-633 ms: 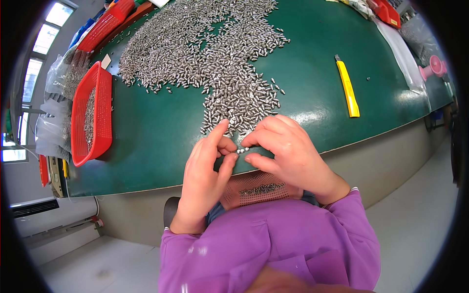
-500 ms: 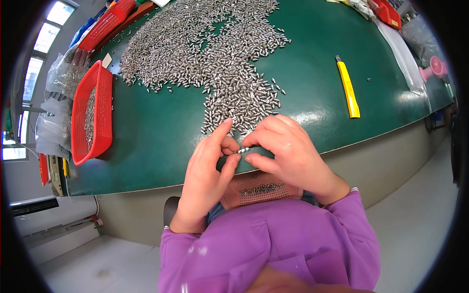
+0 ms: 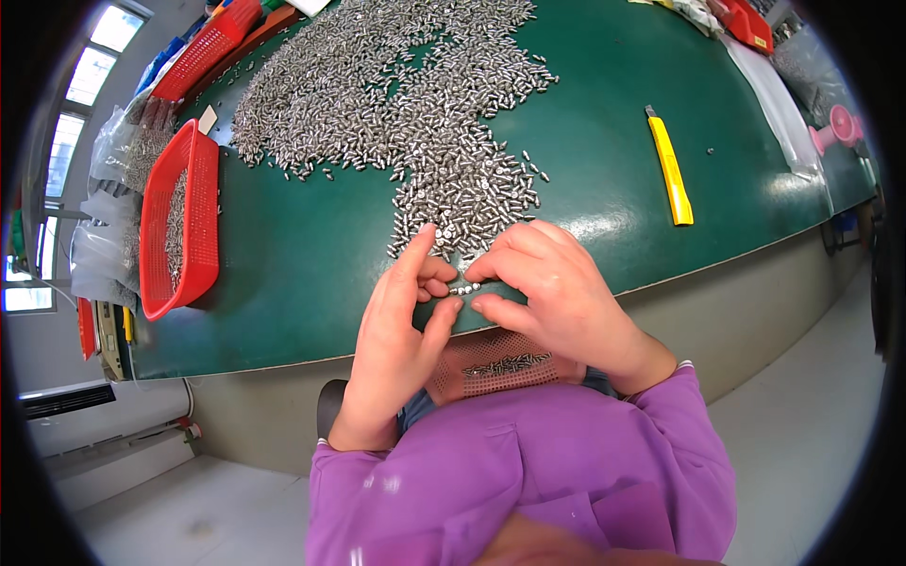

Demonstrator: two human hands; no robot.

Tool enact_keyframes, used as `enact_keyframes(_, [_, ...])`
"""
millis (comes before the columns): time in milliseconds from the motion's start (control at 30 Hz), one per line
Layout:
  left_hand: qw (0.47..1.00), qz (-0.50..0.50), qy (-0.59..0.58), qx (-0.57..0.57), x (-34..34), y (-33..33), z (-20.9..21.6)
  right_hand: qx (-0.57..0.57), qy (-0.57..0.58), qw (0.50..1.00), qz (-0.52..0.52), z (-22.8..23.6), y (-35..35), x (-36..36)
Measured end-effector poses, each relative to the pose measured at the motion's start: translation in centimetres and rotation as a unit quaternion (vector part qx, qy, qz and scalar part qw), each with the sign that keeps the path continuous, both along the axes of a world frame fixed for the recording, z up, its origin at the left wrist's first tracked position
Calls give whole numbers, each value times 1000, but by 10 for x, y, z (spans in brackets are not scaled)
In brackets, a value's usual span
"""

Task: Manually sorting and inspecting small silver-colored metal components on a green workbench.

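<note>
A short row of small, shiny metal pieces (image 3: pixel 464 290) sits at the near edge of the green table, between my two hands. My left hand (image 3: pixel 404 292) is at its left end, index finger stretched up and thumb apart below, the other fingers curled beside the row. From the right, my right hand (image 3: pixel 543 283) brings its index fingertip close to the row's right end; its thumb is spread below. Whether a fingertip touches the pieces, I cannot tell. Just beyond my fingers begins a big pile of pointed metal pieces (image 3: pixel 462 193).
A red plastic basket (image 3: pixel 200 222) with metal pieces stands at the left. On the right lies a yellow utility knife (image 3: pixel 671 174). A pink perforated basket (image 3: pixel 505 354) with more pieces is below the table edge, by my lap. Clear bags (image 3: pixel 106 241) hang at far left.
My left index finger and thumb have shifted slightly left, spreading from the row, so more of it shows. The right hand has barely moved.
</note>
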State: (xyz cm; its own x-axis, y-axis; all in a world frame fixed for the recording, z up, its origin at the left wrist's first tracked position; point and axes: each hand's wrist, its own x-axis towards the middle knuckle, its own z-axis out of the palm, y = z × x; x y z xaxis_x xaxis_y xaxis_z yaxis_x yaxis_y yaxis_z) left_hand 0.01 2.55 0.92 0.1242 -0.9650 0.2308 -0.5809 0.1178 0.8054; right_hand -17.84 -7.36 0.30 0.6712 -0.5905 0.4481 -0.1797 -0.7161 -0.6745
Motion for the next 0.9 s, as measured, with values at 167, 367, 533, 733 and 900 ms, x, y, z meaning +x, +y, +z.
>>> enact_keyframes(167, [1000,-8,7,-10,4,-1,-9,-3,-5,1000,-4,-2,0,0])
enact_keyframes(367, [1000,-6,-13,-11,2,0,-4,-10,-3,1000,-2,-1,0,1])
enact_keyframes(533, [1000,-11,-17,-13,1,-1,-1,-10,-4,1000,-5,-1,1,1])
enact_keyframes(733, [993,-104,8,49,2,9,10,1,22,999,41,-1,2,-13])
enact_keyframes(900, [986,-131,63,77,7,14,21,33,6,996,78,8,-1,-23])
